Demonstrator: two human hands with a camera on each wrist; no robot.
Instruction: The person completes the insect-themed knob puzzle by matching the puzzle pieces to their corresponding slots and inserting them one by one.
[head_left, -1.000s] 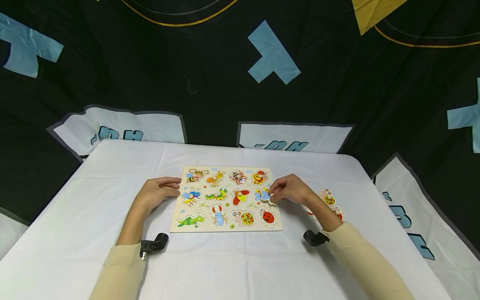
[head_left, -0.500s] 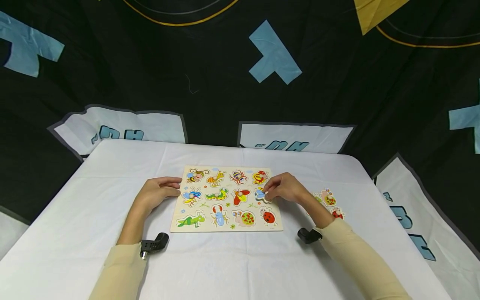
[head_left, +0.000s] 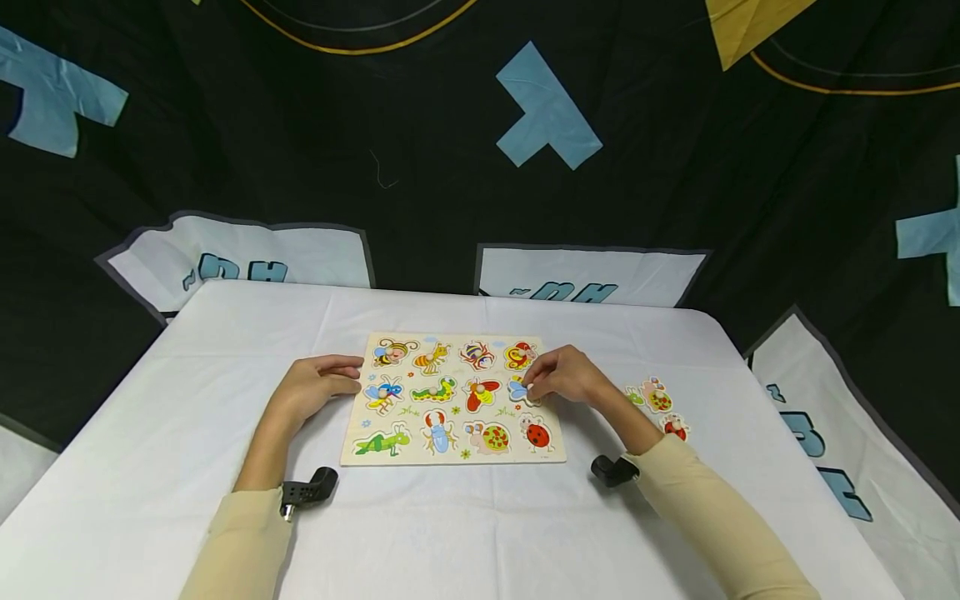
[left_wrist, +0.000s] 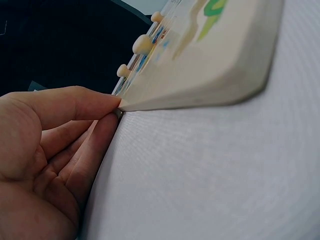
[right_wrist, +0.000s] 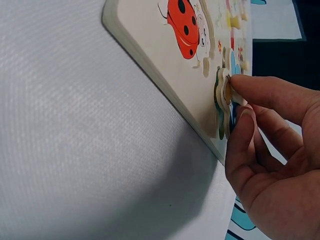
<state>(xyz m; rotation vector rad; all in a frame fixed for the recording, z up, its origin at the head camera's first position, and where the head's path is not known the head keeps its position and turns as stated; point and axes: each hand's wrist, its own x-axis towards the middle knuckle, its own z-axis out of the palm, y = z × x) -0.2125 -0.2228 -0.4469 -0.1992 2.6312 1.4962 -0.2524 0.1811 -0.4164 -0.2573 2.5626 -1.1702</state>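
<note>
A wooden insect puzzle board (head_left: pixel 461 425) lies flat on the white table. My left hand (head_left: pixel 307 387) touches its left edge; in the left wrist view, the thumb and fingers of that hand (left_wrist: pixel 60 145) meet the board's rim. At the board's right side, my right hand (head_left: pixel 573 379) pinches a blue-winged insect puzzle piece (head_left: pixel 517 389) by its knob. In the right wrist view this puzzle piece (right_wrist: pixel 222 102) stands tilted over the board, close to the ladybug picture (right_wrist: pixel 184 29). My right fingers hide part of the piece and the board beneath it.
To the right of the board lie several loose puzzle pieces: a snail piece (head_left: pixel 658 396), a ladybug piece (head_left: pixel 675 426) and a partly hidden green one (head_left: pixel 635 395). Several knobbed pieces, such as the caterpillar (head_left: pixel 433 389), sit in the board. A dark curtain (head_left: pixel 420 183) hangs behind the table.
My right hand has shifted slightly left over the board, carrying the blue-winged piece. More of the loose pieces behind the right forearm show now. My left hand has stayed put.
</note>
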